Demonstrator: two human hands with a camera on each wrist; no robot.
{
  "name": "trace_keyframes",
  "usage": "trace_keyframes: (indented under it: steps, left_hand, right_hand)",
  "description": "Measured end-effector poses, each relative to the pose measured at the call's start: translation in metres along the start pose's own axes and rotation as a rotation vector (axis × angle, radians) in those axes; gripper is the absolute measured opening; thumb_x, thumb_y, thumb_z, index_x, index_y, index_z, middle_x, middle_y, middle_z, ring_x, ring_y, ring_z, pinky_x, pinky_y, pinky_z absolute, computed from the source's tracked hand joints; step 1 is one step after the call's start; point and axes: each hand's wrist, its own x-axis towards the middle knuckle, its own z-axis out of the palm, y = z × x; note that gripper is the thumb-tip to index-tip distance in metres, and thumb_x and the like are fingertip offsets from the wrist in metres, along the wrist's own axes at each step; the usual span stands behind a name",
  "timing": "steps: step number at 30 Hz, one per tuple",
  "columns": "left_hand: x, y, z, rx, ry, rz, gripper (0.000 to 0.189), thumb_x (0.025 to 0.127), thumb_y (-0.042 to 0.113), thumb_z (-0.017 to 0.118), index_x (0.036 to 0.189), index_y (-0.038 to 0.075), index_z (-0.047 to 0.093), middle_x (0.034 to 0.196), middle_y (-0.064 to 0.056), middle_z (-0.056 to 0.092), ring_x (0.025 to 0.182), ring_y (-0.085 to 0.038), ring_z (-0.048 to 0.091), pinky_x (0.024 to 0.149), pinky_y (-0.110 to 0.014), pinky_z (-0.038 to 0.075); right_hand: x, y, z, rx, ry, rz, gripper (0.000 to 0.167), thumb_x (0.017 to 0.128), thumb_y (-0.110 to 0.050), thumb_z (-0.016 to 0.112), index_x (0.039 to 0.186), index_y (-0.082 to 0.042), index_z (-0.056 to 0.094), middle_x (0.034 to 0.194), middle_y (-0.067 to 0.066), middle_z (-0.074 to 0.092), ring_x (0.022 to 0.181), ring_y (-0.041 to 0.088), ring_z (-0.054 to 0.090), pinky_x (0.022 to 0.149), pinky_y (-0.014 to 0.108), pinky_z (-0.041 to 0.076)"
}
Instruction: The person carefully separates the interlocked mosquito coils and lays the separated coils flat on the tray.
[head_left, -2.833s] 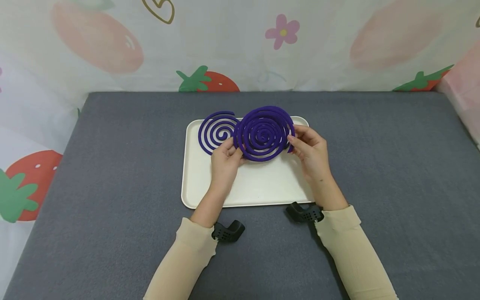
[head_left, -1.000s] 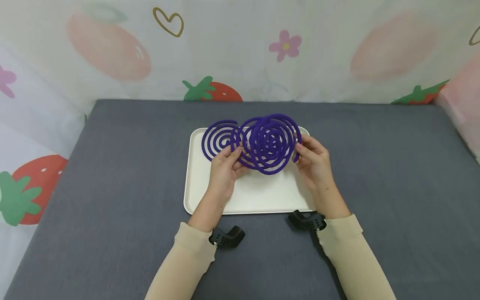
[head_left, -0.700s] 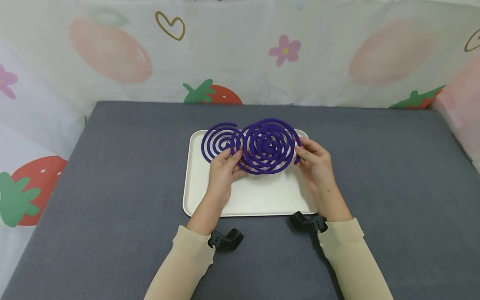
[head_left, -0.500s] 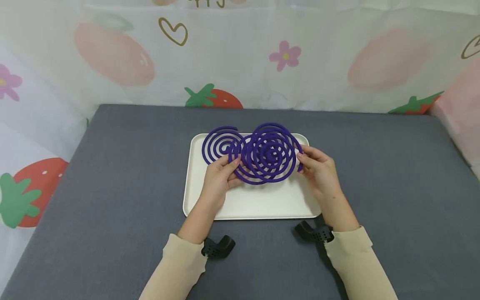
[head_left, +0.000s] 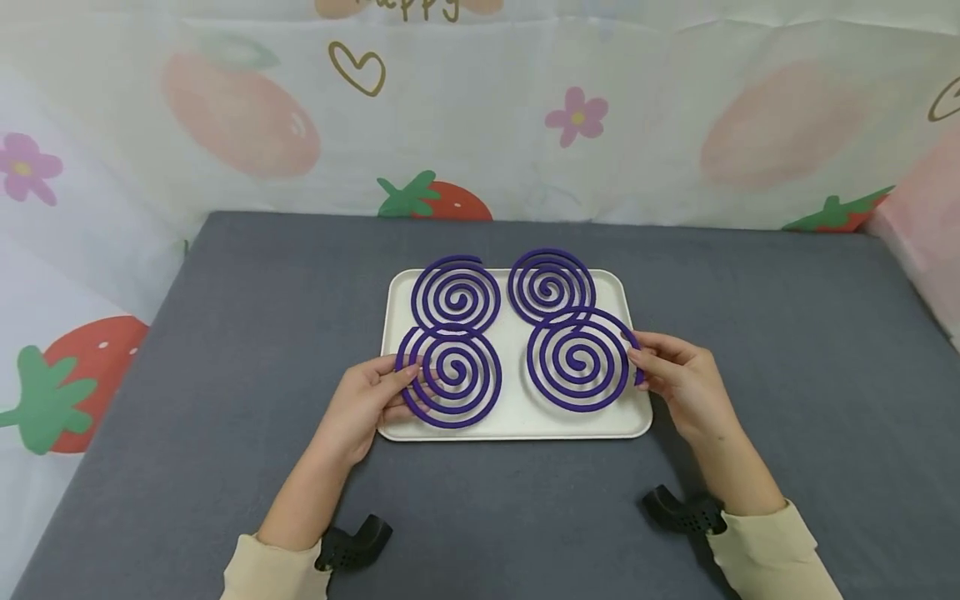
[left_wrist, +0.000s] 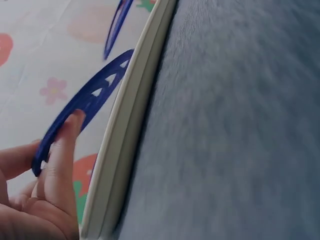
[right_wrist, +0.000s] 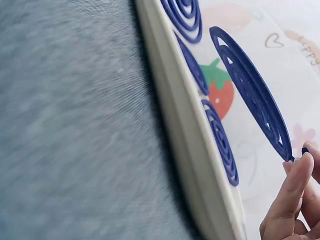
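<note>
My left hand point(head_left: 363, 402) pinches the outer rim of a purple mosquito coil point(head_left: 458, 381) between thumb and fingers, some fingers showing beneath it. This coil is tilted over the front left of the white tray point(head_left: 516, 408); in the left wrist view the coil point(left_wrist: 82, 105) appears edge-on. My right hand point(head_left: 686, 379) pinches another purple mosquito coil point(head_left: 578, 361) near its outer end, above the tray's right side. In the right wrist view that coil point(right_wrist: 252, 92) hangs well off the tray. Two more coils lie at the back: one left point(head_left: 461, 302), one right point(head_left: 551, 292).
The tray stands on a grey cloth-covered table point(head_left: 495, 517). Behind it hangs a white curtain point(head_left: 637, 67) with strawberry and flower prints. Both held coils overlap the back ones in the head view. Black wrist mounts point(head_left: 352, 546) sit under the beige cuffs.
The two held coils, earlier overlapping above the tray's back, have come apart. Both hands moved outward and toward the body, each with one coil, and the back right coil now shows.
</note>
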Motion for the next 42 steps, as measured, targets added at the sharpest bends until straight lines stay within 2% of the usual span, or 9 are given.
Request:
trace_keyframes:
  steps: [5,11,14,17,22,27,32,38,42]
  left_hand:
    - [-0.003,0.0,-0.004,0.074,-0.008,-0.018,0.034,0.097,0.005,0.05,0.122,-0.019,0.047,0.1,-0.018,0.069,0.086,-0.016,0.068,0.073,-0.029,0.056]
    - [-0.004,0.002,-0.016,0.143,-0.159,-0.028,0.043,0.094,0.002,0.055,0.129,-0.018,0.042,0.119,-0.033,0.056,0.097,-0.021,0.065,0.08,-0.034,0.054]
    - [-0.009,0.004,-0.029,0.198,-0.197,-0.037,0.045,0.092,0.002,0.058,0.129,-0.018,0.041,0.116,-0.031,0.058,0.093,-0.02,0.067,0.079,-0.032,0.055]
    - [-0.014,0.005,-0.04,0.233,-0.208,-0.076,0.042,0.092,0.004,0.059,0.124,-0.02,0.046,0.106,-0.025,0.065,0.086,-0.018,0.068,0.075,-0.032,0.056]
    - [-0.018,0.004,-0.048,0.179,-0.29,-0.162,0.034,0.094,0.006,0.057,0.115,-0.02,0.052,0.094,-0.015,0.07,0.082,-0.02,0.07,0.073,-0.033,0.057]
    - [-0.018,0.002,-0.049,0.177,-0.39,-0.207,0.024,0.094,0.006,0.056,0.105,-0.015,0.058,0.087,-0.014,0.071,0.08,-0.021,0.07,0.07,-0.033,0.057]
    - [-0.017,0.002,-0.046,0.26,-0.385,-0.217,0.021,0.093,0.009,0.058,0.093,-0.012,0.061,0.082,-0.016,0.071,0.074,-0.022,0.07,0.064,-0.033,0.058]
    - [-0.017,0.003,-0.048,0.303,-0.369,-0.242,0.024,0.093,0.011,0.06,0.089,-0.012,0.063,0.077,-0.018,0.07,0.069,-0.021,0.07,0.061,-0.035,0.058]
    - [-0.018,0.005,-0.051,0.339,-0.378,-0.259,0.027,0.092,0.013,0.062,0.088,-0.013,0.064,0.075,-0.019,0.069,0.067,-0.022,0.07,0.06,-0.036,0.058]
  right_hand:
    - [-0.005,0.001,-0.01,-0.039,-0.009,0.004,0.024,0.088,0.001,0.064,0.086,-0.02,0.075,0.074,-0.004,0.064,0.057,0.007,0.054,0.052,0.018,0.051]
    - [-0.006,0.005,-0.012,-0.11,-0.047,0.01,0.02,0.086,-0.001,0.067,0.088,-0.019,0.075,0.076,-0.003,0.067,0.06,0.007,0.056,0.053,0.019,0.052]
    - [-0.005,0.007,-0.011,-0.184,-0.056,0.017,0.018,0.086,-0.002,0.067,0.091,-0.018,0.075,0.075,-0.004,0.067,0.059,0.007,0.057,0.053,0.02,0.053]
    - [-0.004,0.008,-0.009,-0.273,-0.067,0.022,0.014,0.086,-0.004,0.068,0.098,-0.007,0.073,0.073,-0.005,0.066,0.058,0.007,0.056,0.053,0.021,0.053]
    - [-0.004,0.006,-0.008,-0.335,-0.101,0.015,0.025,0.088,-0.005,0.066,0.104,0.013,0.065,0.071,-0.003,0.065,0.056,0.008,0.057,0.053,0.023,0.054]
    - [-0.005,0.006,-0.011,-0.316,-0.15,0.008,0.013,0.089,-0.003,0.064,0.098,0.002,0.071,0.075,-0.003,0.068,0.059,0.008,0.059,0.055,0.022,0.055]
    - [-0.005,0.006,-0.015,-0.331,-0.162,-0.001,0.011,0.088,-0.004,0.065,0.093,-0.007,0.074,0.079,-0.004,0.07,0.063,0.007,0.061,0.057,0.022,0.055]
    - [-0.004,0.007,-0.016,-0.359,-0.164,-0.006,0.02,0.087,-0.001,0.066,0.098,0.015,0.066,0.075,-0.002,0.069,0.058,0.008,0.061,0.055,0.024,0.055]
    - [-0.004,0.007,-0.018,-0.41,-0.158,-0.017,0.028,0.087,-0.002,0.066,0.1,0.022,0.061,0.072,-0.002,0.069,0.057,0.008,0.061,0.053,0.025,0.055]
